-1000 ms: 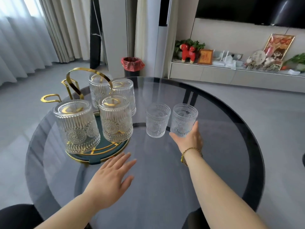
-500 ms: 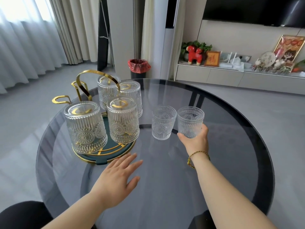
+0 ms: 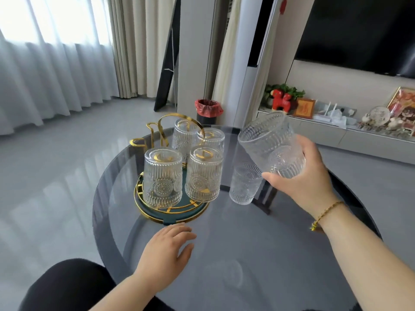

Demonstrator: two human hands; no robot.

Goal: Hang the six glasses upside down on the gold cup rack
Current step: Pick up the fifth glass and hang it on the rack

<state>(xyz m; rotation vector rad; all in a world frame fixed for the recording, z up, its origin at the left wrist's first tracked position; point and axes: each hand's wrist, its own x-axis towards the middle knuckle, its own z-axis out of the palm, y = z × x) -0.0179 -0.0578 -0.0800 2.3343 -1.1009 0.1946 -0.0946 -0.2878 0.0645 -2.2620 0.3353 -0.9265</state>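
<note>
The gold cup rack [image 3: 155,213] with a dark green base stands at the table's left. Several embossed clear glasses hang upside down on it, the nearest ones at the front left [image 3: 162,178] and front right [image 3: 204,175]. Two gold hooks at the rack's back left [image 3: 138,142] are bare. My right hand [image 3: 298,178] holds one glass [image 3: 270,143] in the air, tilted with its mouth toward the upper left. Another glass [image 3: 243,187] stands upright on the table, right of the rack. My left hand [image 3: 167,245] lies flat on the table, just in front of the rack, fingers apart.
The round dark glass table [image 3: 224,254] has a black rim. Beyond it stand a bin with a red liner [image 3: 207,111], curtains on the left and a low shelf with ornaments [image 3: 336,122] on the right. A dark lap shows at the bottom left.
My right hand has lifted the right-hand glass off the table and tilted it. The camera has moved closer and to the right. My left hand has stayed on the table.
</note>
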